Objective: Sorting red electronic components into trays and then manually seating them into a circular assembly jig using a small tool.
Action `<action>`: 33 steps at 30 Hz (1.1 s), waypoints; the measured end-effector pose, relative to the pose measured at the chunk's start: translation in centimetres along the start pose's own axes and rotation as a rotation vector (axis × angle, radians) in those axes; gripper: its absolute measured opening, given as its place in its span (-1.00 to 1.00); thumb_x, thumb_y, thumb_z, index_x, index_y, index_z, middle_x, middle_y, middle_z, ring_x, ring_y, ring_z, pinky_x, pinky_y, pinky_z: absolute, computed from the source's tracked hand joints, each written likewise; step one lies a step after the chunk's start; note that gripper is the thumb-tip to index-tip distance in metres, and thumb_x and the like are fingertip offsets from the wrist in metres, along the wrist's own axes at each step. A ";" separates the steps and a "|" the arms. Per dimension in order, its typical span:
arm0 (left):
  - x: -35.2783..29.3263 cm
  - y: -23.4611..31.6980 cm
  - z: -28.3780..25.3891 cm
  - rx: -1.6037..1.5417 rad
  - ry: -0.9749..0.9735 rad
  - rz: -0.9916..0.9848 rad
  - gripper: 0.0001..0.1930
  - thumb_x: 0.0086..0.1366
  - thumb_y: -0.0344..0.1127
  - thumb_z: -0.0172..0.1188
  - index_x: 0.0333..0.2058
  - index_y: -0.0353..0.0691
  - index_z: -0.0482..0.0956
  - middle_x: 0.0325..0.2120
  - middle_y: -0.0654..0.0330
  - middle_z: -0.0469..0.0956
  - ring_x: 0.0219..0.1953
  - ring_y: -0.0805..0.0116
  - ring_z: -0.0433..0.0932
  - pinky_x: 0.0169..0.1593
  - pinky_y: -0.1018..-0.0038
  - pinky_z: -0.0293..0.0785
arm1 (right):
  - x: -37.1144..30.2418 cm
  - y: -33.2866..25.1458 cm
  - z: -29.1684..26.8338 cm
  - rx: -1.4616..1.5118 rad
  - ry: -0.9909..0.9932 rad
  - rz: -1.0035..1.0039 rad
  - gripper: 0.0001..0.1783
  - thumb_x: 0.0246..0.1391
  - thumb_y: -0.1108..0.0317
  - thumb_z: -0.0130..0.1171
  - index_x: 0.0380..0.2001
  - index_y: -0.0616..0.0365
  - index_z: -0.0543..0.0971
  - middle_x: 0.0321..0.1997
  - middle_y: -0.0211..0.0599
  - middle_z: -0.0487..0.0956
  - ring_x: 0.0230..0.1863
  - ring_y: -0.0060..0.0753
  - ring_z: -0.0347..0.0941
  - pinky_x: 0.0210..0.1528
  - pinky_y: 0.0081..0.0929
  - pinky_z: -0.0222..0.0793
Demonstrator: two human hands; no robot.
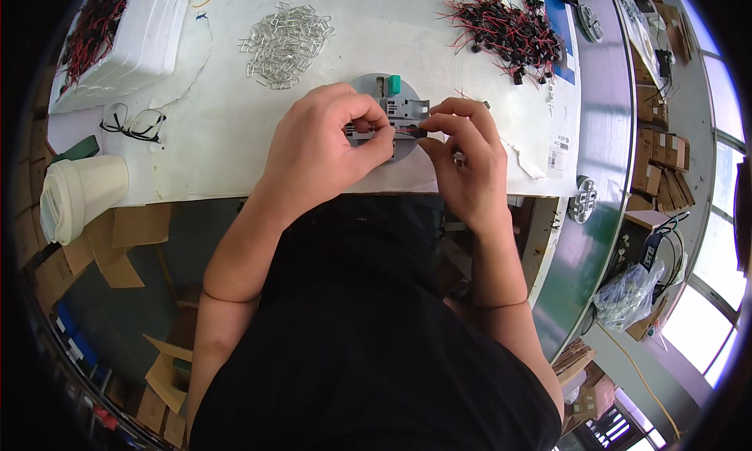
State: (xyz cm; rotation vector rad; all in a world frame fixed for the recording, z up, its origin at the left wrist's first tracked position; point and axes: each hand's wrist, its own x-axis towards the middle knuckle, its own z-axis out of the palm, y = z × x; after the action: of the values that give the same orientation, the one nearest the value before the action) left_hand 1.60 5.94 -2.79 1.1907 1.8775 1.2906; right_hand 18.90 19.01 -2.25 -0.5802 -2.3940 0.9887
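Under my hands lies a round grey fixture [405, 105] with slots and raised blocks, and a green block [394, 85] stands at its far edge. My right hand [472, 149] pinches a small black part with thin wires [417, 131] between thumb and forefinger, over the fixture's right side. My left hand [329, 138] is closed, thumb and forefinger brought together over the middle of the fixture. Whatever those left fingertips hold is hidden behind them.
A pile of clear looped pieces [286, 45] and a heap of black parts with red wires [513, 32] lie on the white table [219, 149]. Eyeglasses [135, 124] and a white foam box [153, 48] occupy the left. A green conveyor [578, 271] carrying grey fixtures [583, 200] runs along the right.
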 end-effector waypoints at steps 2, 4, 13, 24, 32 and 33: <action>0.0 -0.2 0.4 0.160 0.049 0.083 -0.92 0.22 -0.45 0.39 -0.35 -0.32 0.67 -0.50 0.27 0.56 -0.41 0.47 0.56 -0.32 0.51 0.46 | 0.0 0.2 0.1 -0.154 -0.050 -0.022 -0.69 -0.01 0.70 0.31 -0.18 0.16 0.64 -0.03 -0.28 0.60 -0.40 -0.40 0.60 -0.43 -0.44 0.47; 0.0 -0.5 0.9 0.202 0.078 0.095 -0.91 0.16 -0.45 0.41 -0.38 -0.30 0.67 -0.49 0.20 0.54 -0.38 0.33 0.56 -0.30 0.42 0.48 | 0.2 0.2 0.1 -0.210 -0.071 -0.038 -0.68 -0.03 0.69 0.31 -0.19 0.14 0.65 -0.03 -0.30 0.60 -0.39 -0.35 0.62 -0.43 -0.40 0.49; -0.1 -1.6 0.8 0.224 0.049 0.139 -0.68 0.09 -0.28 0.51 -0.16 -0.15 0.68 -0.34 0.18 0.59 -0.22 0.10 0.59 -0.17 0.29 0.56 | 1.1 -1.2 -0.4 -0.549 -0.240 -0.173 -0.65 -0.10 0.62 0.29 -0.18 0.10 0.66 -0.05 -0.36 0.60 -0.41 -0.31 0.63 -0.44 -0.36 0.52; 0.4 -1.1 -0.5 0.511 -0.065 0.290 0.10 -0.22 -0.14 0.68 0.38 -0.03 0.36 0.21 0.20 0.51 0.14 0.07 0.46 0.26 0.16 0.44 | -4.0 -0.9 0.7 -0.701 -0.251 -0.351 -0.62 -0.02 0.49 0.33 -0.07 0.31 0.66 0.07 -0.21 0.60 -0.43 -0.40 0.57 -0.49 -0.41 0.49; 0.7 0.3 0.0 0.454 -0.040 0.326 0.06 -0.21 -0.17 0.68 0.34 -0.05 0.37 0.20 0.21 0.49 0.16 0.10 0.46 0.22 0.19 0.47 | -0.4 -0.2 -2.7 0.001 -0.189 -0.168 -0.69 0.32 0.31 0.26 -0.06 0.39 0.65 -0.10 -0.05 0.67 -0.44 -0.54 0.53 -0.47 -0.54 0.44; 0.9 0.4 0.0 0.444 0.007 0.367 0.05 -0.20 -0.18 0.68 0.34 -0.06 0.37 0.20 0.21 0.47 0.16 0.12 0.46 0.19 0.21 0.50 | -0.6 0.2 -3.9 0.161 -0.035 -0.036 -0.71 0.39 0.30 0.19 -0.09 0.37 0.65 -0.17 -0.12 0.65 -0.43 -0.53 0.51 -0.44 -0.54 0.43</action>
State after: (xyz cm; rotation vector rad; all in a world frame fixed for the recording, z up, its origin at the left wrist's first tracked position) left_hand 1.33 6.75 -2.35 1.8298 2.0839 1.0783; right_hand 21.64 20.87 -0.18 -0.4624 -2.3196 1.1708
